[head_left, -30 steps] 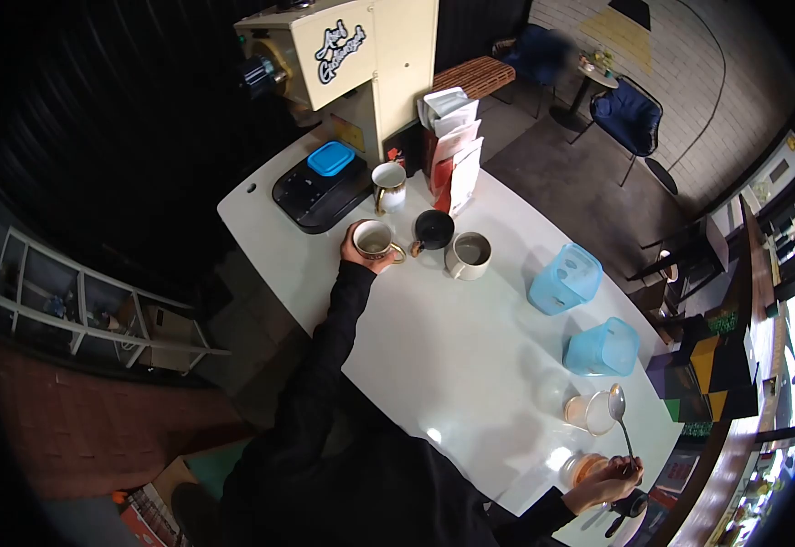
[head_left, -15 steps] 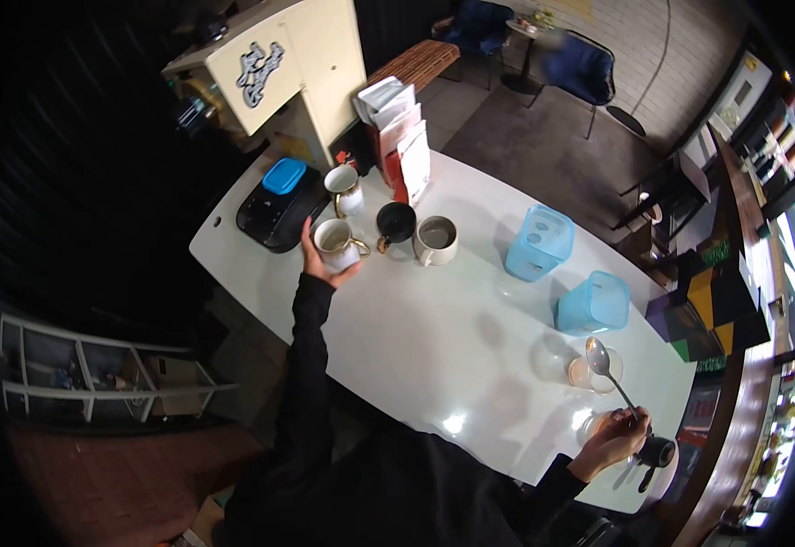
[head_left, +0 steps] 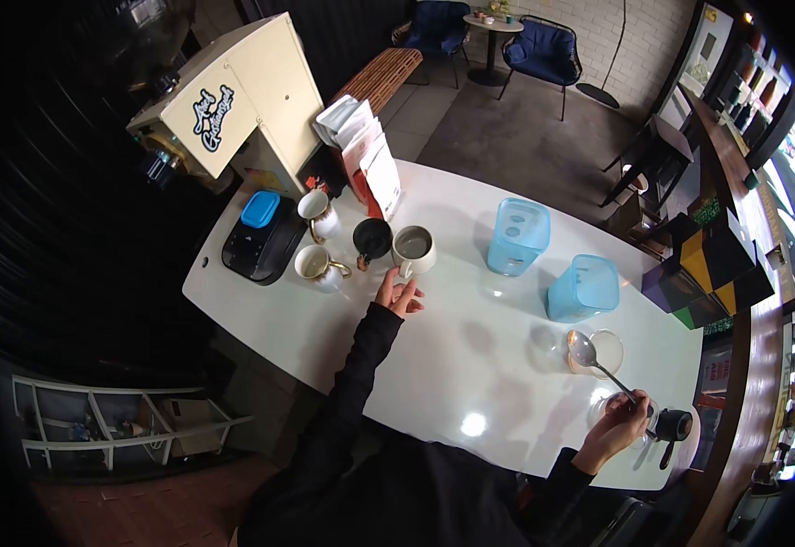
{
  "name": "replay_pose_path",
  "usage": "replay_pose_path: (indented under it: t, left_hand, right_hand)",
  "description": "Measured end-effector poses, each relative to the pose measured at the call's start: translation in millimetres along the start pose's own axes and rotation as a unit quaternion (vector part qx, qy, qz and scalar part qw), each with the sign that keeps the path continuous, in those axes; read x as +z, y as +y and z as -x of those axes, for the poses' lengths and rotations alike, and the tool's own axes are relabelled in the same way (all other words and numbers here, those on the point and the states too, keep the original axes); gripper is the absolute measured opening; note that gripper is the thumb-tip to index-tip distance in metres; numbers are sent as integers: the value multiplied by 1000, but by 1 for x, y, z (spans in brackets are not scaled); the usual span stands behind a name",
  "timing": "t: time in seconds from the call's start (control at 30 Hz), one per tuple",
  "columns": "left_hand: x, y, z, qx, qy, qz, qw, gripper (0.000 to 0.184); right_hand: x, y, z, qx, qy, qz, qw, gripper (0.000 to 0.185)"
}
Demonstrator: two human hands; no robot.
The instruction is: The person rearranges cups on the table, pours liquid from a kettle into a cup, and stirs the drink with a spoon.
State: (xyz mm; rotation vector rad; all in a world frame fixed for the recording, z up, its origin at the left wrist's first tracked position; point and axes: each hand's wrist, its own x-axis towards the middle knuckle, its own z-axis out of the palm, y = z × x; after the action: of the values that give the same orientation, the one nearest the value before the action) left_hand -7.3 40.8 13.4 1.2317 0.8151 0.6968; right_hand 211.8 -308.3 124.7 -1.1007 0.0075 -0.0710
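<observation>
My left hand [head_left: 399, 294] is at the handle of a beige mug [head_left: 414, 250], fingers slightly apart and fingertips at the handle; the mug stands upright. Left of it are a black cup [head_left: 372, 239] and two white mugs with gold handles, a nearer mug [head_left: 321, 268] and a farther mug [head_left: 318, 215]. On the right, my right hand [head_left: 618, 427] is closed around the handle of a metal spoon [head_left: 583, 349]. The spoon's bowl is raised near a clear glass [head_left: 608, 350]. More clear glassware under the right hand is partly hidden.
Two blue translucent containers, a farther container [head_left: 518, 239] and a nearer container [head_left: 583, 290], stand on the white table [head_left: 470, 310]. A black device [head_left: 265, 242] with a blue lid, a packet holder [head_left: 366, 164] and a cream machine [head_left: 252, 91] are at left. A black handled tool [head_left: 674, 426] lies at right.
My left hand has let go of the nearer gold-handled mug and moved right to the beige mug's handle. My right hand still holds the spoon in nearly the same place. The view has shifted.
</observation>
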Motion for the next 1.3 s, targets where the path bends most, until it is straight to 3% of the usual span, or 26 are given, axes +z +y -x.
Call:
replay_pose_path:
  t: [0.1, 0.23, 0.43, 0.5, 0.57, 0.77, 0.87, 1.07, 1.13, 1.3]
  left_hand:
    - [15, -5, -14, -14, 15, 7, 1000, 41]
    - [28, -19, -16, -49, 41, 44, 997, 45]
    - [39, -30, 26, -48, -59, -3, 997, 48]
    - [48, -35, 49, -32, -46, -2, 998, 52]
    - [52, -36, 67, -10, -108, -54, 993, 52]
    - [67, -41, 100, 10, -186, -11, 982, 45]
    - [65, -43, 101, 77, -191, -115, 972, 42]
    - [67, -37, 101, -3, -180, -78, 981, 39]
    - [70, -23, 105, -91, -168, -20, 981, 41]
    - [67, -38, 95, -128, -123, 75, 981, 40]
  right_hand:
    - [-9, 4, 1, 8, -40, -22, 999, 24]
    - [-2, 5, 7, 5, -6, -34, 999, 24]
    - [-3, 10, 11, 14, -70, -36, 997, 22]
    - [4, 10, 13, 4, -68, -26, 997, 23]
    - [4, 11, 12, 8, -78, -16, 997, 23]
    - [7, 2, 20, 14, -72, -12, 997, 23]
    - [-8, 8, 17, 40, -148, -13, 988, 16]
    - [1, 0, 20, 38, -162, 7, 986, 23]
    - [4, 1, 21, 41, -153, 7, 987, 26]
    - [7, 7, 24, 53, -160, 6, 986, 24]
